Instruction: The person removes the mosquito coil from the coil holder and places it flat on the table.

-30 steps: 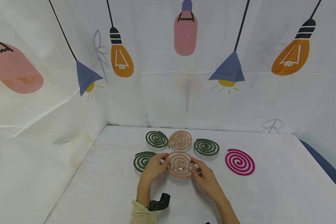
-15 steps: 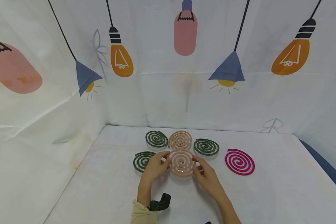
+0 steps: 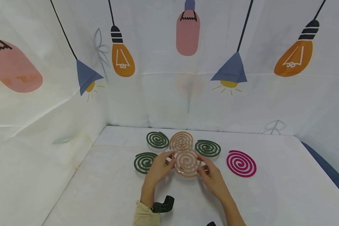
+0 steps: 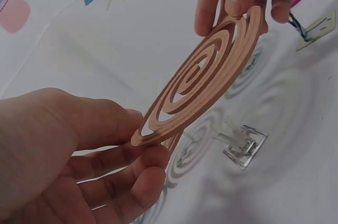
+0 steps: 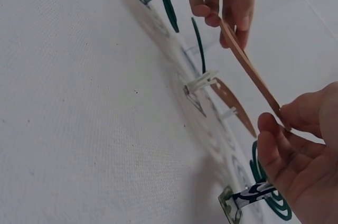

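While the left hand [image 3: 160, 166] and right hand [image 3: 212, 179] pinch opposite edges of the tan coil [image 5: 254, 76], an uneven grip could tilt it into the stand [image 4: 241, 142] below.

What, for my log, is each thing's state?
Left hand: pinching front tan coil
Right hand: pinching its opposite edge
Front tan coil: held aloft
Clear stand beneath: bearing no coil
Rear tan coil: raised, unheld
Back-left green coil: raised, unheld
Front-left green coil: raised, unheld
Right green coil: raised, unheld
Pink coil: unheld
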Available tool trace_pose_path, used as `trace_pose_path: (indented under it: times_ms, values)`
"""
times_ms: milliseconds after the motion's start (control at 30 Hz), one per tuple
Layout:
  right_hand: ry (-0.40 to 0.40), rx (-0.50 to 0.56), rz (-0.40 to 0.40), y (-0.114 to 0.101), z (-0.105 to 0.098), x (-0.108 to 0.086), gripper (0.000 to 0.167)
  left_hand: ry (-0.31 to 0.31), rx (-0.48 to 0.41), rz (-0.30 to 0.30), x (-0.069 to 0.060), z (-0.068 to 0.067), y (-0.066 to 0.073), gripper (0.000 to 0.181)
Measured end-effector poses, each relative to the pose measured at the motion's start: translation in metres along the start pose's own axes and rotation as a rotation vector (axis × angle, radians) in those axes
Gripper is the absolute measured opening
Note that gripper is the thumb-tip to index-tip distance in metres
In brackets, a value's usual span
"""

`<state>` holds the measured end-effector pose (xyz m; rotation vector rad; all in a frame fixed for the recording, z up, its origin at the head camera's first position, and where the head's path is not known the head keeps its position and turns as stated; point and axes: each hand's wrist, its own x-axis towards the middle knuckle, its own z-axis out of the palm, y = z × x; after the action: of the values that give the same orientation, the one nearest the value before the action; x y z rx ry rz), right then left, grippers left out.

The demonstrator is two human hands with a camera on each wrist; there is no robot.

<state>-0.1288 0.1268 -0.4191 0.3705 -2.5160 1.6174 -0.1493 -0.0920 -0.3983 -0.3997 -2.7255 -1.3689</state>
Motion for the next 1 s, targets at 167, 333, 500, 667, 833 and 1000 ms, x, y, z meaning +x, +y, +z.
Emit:
trace_pose_path:
  times_ms: [167,333,500,667,833,1000]
  values:
    - [0.015,0.009,-0.007,0.0,-0.004,0.001,0.045,0.014,0.016,0.009,0.003,0.005,-0.001,0.036]
    - [0.02,0.009,-0.02,0.007,-0.006,0.003,0.046,0.026,0.008,0.019,0.004,0.008,0.0,0.038]
    - [0.016,0.032,-0.002,0.01,-0.008,0.003,0.046,0.014,-0.002,0.035,0.005,0.01,0.0,0.039]
    - [0.025,0.036,-0.003,0.012,-0.011,0.003,0.045,0.013,-0.022,0.056,0.006,0.013,0.002,0.04]
    - [0.04,0.022,-0.003,0.012,-0.014,0.003,0.045,0.028,-0.029,0.067,0.006,0.017,0.003,0.04]
    - [0.046,0.014,-0.007,0.015,-0.018,0.003,0.045,0.047,-0.043,0.106,0.007,0.024,0.002,0.041]
